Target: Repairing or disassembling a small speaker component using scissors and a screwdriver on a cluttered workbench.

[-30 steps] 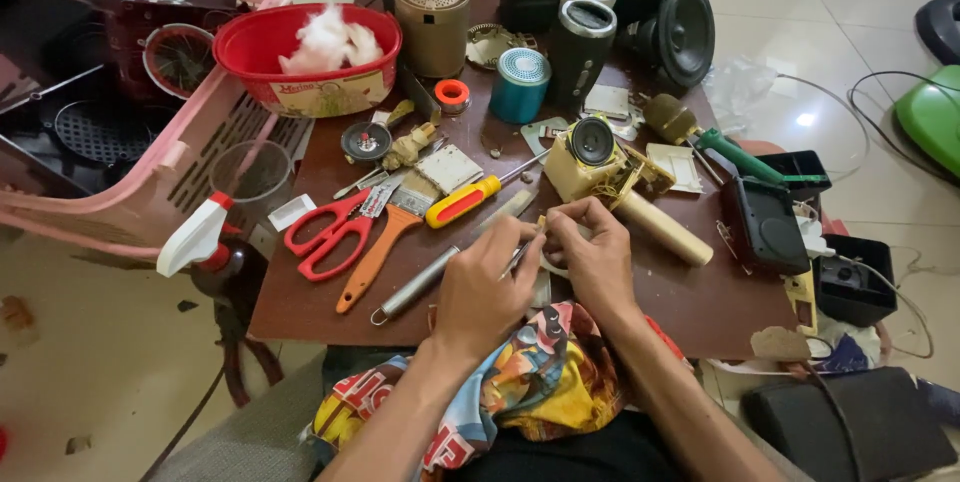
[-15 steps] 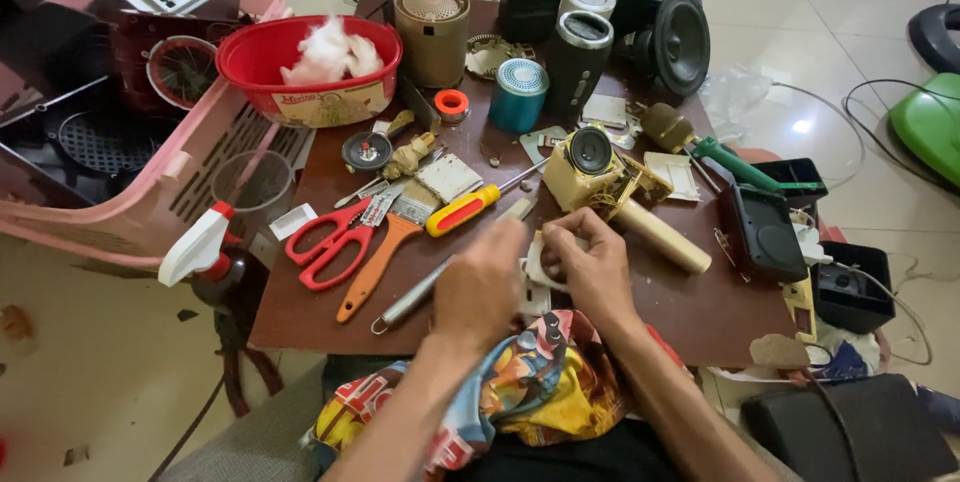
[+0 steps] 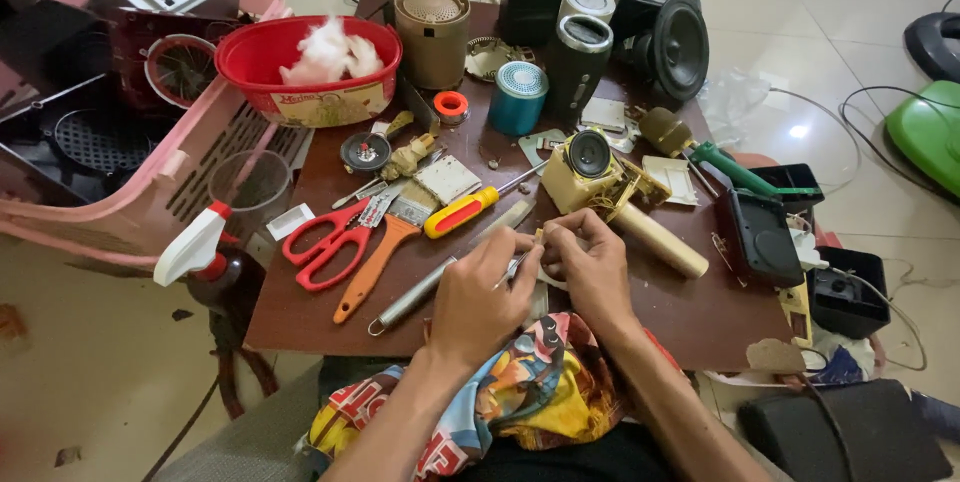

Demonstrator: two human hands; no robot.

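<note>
My left hand (image 3: 475,294) and my right hand (image 3: 592,264) meet at the near middle of a dark brown table (image 3: 690,317). The left hand's fingers pinch a thin metal tool (image 3: 512,267), whose tip points at the right hand. My right hand pinches a small pale part (image 3: 545,240) between thumb and forefinger. Just beyond the hands lies a cream speaker unit (image 3: 585,167) with a pale cylinder handle (image 3: 655,237). A colourful cloth (image 3: 530,392) lies over my lap, under the wrists.
Left of the hands lie red scissors (image 3: 325,242), an orange-handled brush (image 3: 375,262), a yellow-and-red screwdriver (image 3: 460,212) and a metal rod (image 3: 410,297). Further back stand a red bowl of white fluff (image 3: 305,67), a teal can (image 3: 518,97) and black speakers (image 3: 670,42). A pink basket (image 3: 130,192) is at the left.
Both hands stay together at the same spot, with only small finger movements on the pale part. The view has shifted slightly.
</note>
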